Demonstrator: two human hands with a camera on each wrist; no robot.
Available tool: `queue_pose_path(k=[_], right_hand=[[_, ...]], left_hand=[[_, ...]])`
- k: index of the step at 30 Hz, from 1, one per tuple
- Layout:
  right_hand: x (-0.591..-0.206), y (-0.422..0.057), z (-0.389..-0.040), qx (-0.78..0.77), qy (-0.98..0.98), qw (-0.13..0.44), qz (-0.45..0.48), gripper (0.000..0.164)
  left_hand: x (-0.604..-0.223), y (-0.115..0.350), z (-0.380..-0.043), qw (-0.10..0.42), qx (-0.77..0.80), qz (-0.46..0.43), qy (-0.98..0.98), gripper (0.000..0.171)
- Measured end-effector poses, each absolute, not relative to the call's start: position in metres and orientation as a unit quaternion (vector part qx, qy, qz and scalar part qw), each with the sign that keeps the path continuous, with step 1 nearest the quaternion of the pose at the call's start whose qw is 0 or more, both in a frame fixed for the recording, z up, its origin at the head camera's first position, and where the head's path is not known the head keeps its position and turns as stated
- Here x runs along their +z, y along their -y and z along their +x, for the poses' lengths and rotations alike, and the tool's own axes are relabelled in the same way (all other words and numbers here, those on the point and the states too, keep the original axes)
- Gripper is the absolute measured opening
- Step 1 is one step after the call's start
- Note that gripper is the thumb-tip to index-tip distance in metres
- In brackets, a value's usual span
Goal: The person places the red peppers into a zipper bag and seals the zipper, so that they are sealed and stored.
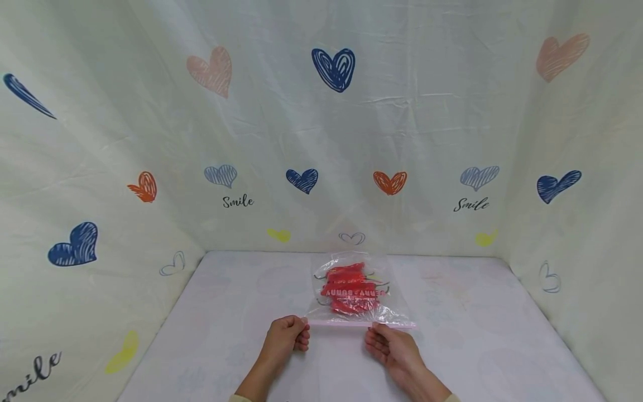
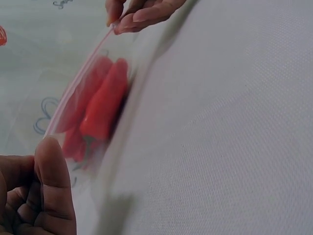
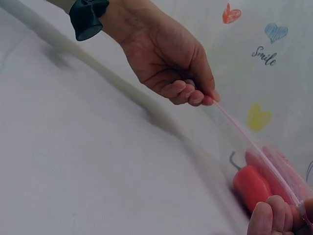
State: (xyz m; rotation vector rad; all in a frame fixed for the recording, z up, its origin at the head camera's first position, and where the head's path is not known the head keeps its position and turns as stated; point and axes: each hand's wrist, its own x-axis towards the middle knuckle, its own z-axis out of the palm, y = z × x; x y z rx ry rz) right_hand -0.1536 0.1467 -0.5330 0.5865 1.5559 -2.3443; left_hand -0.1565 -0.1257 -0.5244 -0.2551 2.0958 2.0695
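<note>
A clear zip bag point(image 1: 399, 306) with printed lettering lies in front of me in the head view, its pink zip strip point(image 1: 339, 323) facing me. Several red peppers point(image 1: 349, 287) with green stems are inside it. My left hand point(image 1: 283, 338) pinches the left end of the strip between thumb and fingers. Toward the strip's right part, my right hand point(image 1: 394, 349) pinches a small clear slider point(image 3: 301, 207), mostly covered by the fingertips. Between the hands the strip is drawn straight, as the left wrist view shows, with peppers point(image 2: 102, 105) behind it.
The bag is on a table with a white cloth point(image 1: 226, 301). Pale curtains point(image 1: 402, 111) printed with hearts and "Smile" enclose the back and sides. A dark strap point(image 3: 87, 19) is around the left wrist.
</note>
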Motion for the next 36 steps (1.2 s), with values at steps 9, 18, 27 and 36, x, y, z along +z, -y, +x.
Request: queue_pose_path(k=[9, 18, 27, 36], right_hand=[[-0.534, -0.162, -0.152, -0.800, -0.551, 0.119, 0.203, 0.025], [-0.532, -0.176, -0.150, -0.802, -0.550, 0.099, 0.212, 0.022], [-0.535, -0.192, -0.149, -0.797, -0.557, 0.083, 0.218, 0.020], [-0.534, -0.203, -0.149, -0.794, -0.560, 0.075, 0.225, 0.017]], left_hand=[[-0.527, 0.126, -0.157, 0.091, 0.698, -0.079, -0.706, 0.030], [-0.528, 0.127, -0.159, 0.087, 0.697, -0.085, -0.707, 0.030], [-0.530, 0.129, -0.160, 0.085, 0.690, -0.095, -0.713, 0.030], [-0.531, 0.129, -0.161, 0.083, 0.691, -0.096, -0.712, 0.029]])
